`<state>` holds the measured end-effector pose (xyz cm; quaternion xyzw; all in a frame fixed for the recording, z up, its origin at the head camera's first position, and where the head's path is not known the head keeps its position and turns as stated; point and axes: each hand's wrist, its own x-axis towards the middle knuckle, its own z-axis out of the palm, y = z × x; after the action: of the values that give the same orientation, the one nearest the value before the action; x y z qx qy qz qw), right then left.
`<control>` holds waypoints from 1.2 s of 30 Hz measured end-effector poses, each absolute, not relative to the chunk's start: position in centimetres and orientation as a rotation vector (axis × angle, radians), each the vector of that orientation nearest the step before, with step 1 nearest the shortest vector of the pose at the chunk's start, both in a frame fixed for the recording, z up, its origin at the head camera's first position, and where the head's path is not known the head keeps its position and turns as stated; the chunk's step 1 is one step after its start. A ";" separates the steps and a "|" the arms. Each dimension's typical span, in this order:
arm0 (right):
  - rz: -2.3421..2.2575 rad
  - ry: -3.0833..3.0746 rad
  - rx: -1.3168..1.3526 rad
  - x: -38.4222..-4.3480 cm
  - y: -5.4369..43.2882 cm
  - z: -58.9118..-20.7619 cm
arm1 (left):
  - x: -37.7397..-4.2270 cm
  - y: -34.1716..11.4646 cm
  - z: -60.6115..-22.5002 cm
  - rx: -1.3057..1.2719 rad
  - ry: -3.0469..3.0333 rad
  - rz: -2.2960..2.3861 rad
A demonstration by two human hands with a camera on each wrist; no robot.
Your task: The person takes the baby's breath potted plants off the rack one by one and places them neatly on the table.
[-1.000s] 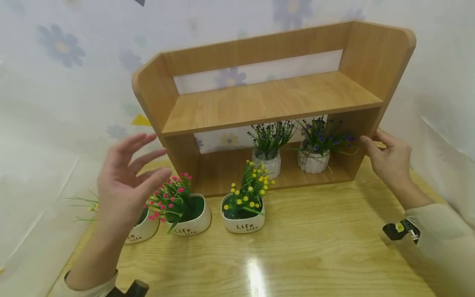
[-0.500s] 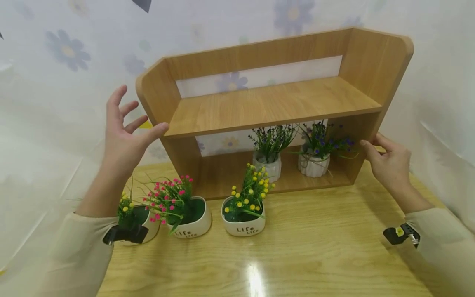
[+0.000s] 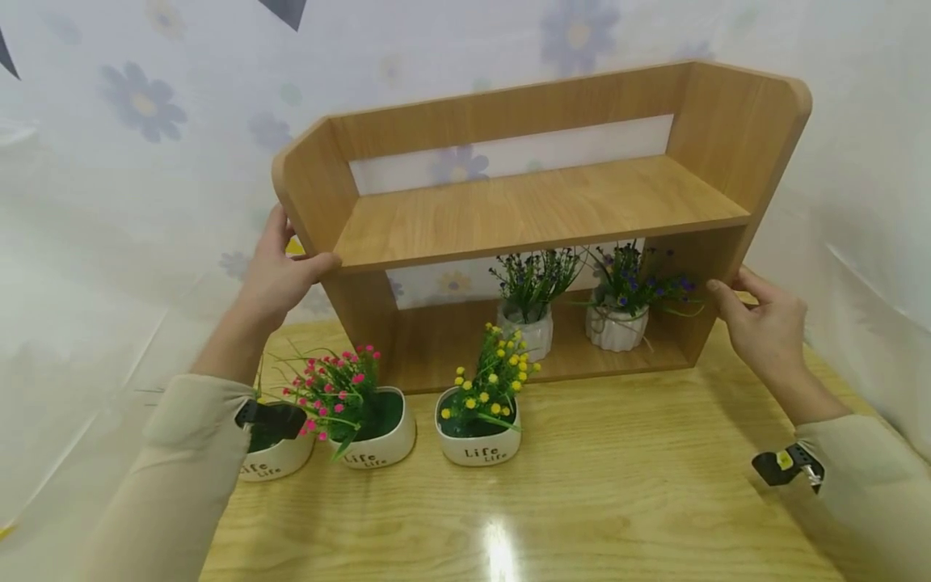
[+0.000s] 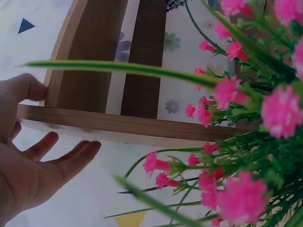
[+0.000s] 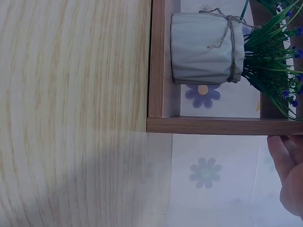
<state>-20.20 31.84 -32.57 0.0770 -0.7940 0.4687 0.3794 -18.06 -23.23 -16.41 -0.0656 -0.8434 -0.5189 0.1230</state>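
Note:
A two-tier wooden shelf (image 3: 541,206) stands on the table. My left hand (image 3: 275,279) is at its left side panel, thumb at the front edge by the middle board and fingers along the outside. In the left wrist view, the thumb (image 4: 32,89) meets the panel edge and the other fingers spread beside it. My right hand (image 3: 769,327) holds the right side panel low down, thumb in front and fingers outside. On the bottom tier sit two white pots with purple flowers, a left one (image 3: 529,334) and a right one (image 3: 617,326) tied with twine.
Before the shelf on the wooden table (image 3: 582,501) stand a yellow-flowered "Life" pot (image 3: 478,449), a pink-flowered pot (image 3: 378,447), and a third pot (image 3: 276,462) partly behind my left sleeve. A flower-print sheet (image 3: 182,186) hangs behind.
My left hand has risen from over the pots, then moved right onto the shelf's left panel. My right hand keeps its hold on the right panel. The shelf and pots appear unmoved.

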 end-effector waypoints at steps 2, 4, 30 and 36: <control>1.207 -2.019 0.210 -20.4 31.9 -32.8 | -18.2 -23.3 -16.6 -0.195 -2.474 -1.509; 1.213 -2.011 0.223 -20.6 32.0 -32.9 | -18.2 -23.3 -16.8 -0.203 -2.469 -1.515; 1.738 -1.933 0.240 -14.9 32.4 -27.1 | -18.3 -23.7 -17.2 -0.256 -2.493 -1.487; 1.936 -1.912 0.460 -12.6 29.8 -27.6 | -18.3 -23.6 -17.4 -0.265 -2.485 -1.501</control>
<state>-12.56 29.78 -27.58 0.1636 -0.6803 0.6888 0.1896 -18.32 -23.64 -17.39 -0.0902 -0.8470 -0.5115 0.1129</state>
